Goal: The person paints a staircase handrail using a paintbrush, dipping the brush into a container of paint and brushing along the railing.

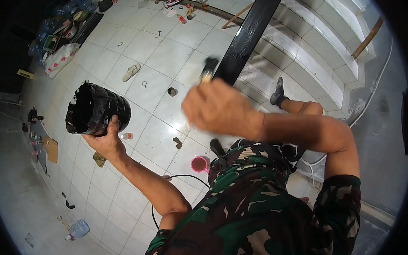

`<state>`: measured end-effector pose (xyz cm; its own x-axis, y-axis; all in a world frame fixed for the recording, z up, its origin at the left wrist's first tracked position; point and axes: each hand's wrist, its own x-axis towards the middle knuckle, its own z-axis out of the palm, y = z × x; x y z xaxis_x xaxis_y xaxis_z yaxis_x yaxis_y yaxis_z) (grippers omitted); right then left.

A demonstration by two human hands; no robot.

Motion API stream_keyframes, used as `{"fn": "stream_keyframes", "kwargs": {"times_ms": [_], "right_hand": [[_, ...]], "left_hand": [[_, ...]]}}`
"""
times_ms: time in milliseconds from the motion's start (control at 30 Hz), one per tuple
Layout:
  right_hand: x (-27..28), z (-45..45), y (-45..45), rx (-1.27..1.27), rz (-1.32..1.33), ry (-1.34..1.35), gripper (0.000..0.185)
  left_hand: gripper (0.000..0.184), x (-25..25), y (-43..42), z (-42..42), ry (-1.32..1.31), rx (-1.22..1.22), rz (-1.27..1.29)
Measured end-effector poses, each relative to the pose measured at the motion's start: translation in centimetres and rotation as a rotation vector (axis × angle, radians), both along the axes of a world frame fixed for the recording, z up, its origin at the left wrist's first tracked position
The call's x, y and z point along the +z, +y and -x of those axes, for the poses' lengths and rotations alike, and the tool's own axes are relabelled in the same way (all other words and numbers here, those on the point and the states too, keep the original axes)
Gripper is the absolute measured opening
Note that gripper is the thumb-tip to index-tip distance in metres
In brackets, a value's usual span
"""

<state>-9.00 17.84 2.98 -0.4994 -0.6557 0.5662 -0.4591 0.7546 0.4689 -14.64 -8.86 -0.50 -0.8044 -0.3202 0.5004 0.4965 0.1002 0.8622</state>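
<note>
My left hand (108,143) is wrapped round the lower side of a black-coated container (110,109), which is tilted with its open mouth toward the left. Black paint covers its rim and walls. My right hand (219,106), slightly blurred, grips a paintbrush (208,69) whose dark bristles point up and away from me. The brush is beside a glossy black beam (250,34) that runs diagonally to the top edge. Whether the bristles touch the beam I cannot tell.
White tiled steps (300,46) rise at the right. On the tiled floor are a pink mug (199,164), a sandal (131,72), a small tin (172,91) and a cable (183,176). Bottles and bags (62,58) lie upper left; a water jug (79,228) lies lower left.
</note>
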Motion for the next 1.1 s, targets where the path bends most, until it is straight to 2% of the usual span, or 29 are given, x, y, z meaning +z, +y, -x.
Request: {"fn": "stream_keyframes", "kwargs": {"times_ms": [67,133,267,333,367,433,467,533,600,667,733,833,933,1067,1100], "right_hand": [[-0.3,2.0,1.2,-0.194,-0.037,-0.035,0.016],[-2.3,2.3,1.2,-0.207,-0.038,-0.042,0.015],[-7.3,-1.0,-2.8,0.064,-0.004,-0.172,0.012],[-6.5,-3.3,-4.7,0.241,0.047,-0.372,0.012],[-6.0,-3.5,-4.7,0.238,0.059,-0.375,0.012],[-4.7,-3.2,-4.4,0.367,0.282,-0.511,0.012],[-4.1,-3.0,-3.3,0.363,0.29,-0.507,0.012],[-3.1,-2.6,0.6,0.488,0.717,-0.646,0.011],[-3.8,-3.7,5.2,0.386,0.982,-0.835,0.012],[-6.6,-5.9,9.6,0.275,1.095,-0.895,0.017],[-8.5,-7.9,12.2,0.196,1.252,-0.94,0.017],[-11.8,-9.1,14.8,0.079,1.394,-0.969,0.017],[-14.0,-7.9,15.4,0.205,1.526,-0.953,0.019],[-14.5,-5.0,15.3,0.266,1.445,-1.034,0.018],[-14.6,-4.2,16.0,0.263,1.429,-0.982,0.019]], "left_hand": [[0.072,0.2,0.0,-0.1,0.013,0.003,0.005],[0.071,0.2,0.1,-0.1,0.026,-0.002,0.004],[0.069,0.2,0.3,0.1,0.051,-0.04,-0.042],[0.068,0.1,0.4,0.3,0.049,-0.026,-0.057],[0.068,0.1,0.2,0.3,0.044,-0.031,-0.046],[0.068,0.2,-0.1,0.6,0.03,0.004,-0.002],[0.068,0.3,-0.1,0.7,0.032,-0.002,0.005],[0.067,0.5,0.0,0.8,0.059,-0.001,0.026],[0.067,0.9,0.7,0.7,0.06,-0.012,0.028],[0.066,1.2,0.8,0.8,0.063,-0.028,0.039],[0.052,1.9,0.2,1.8,0.108,-0.049,0.131],[0.052,3.6,1.3,1.9,0.101,-0.074,0.139],[0.053,5.1,2.3,2.1,0.101,-0.094,0.163],[0.052,6.9,3.3,2.4,0.128,-0.154,0.144],[0.052,7.4,3.8,2.1,0.116,-0.153,0.132]]}}
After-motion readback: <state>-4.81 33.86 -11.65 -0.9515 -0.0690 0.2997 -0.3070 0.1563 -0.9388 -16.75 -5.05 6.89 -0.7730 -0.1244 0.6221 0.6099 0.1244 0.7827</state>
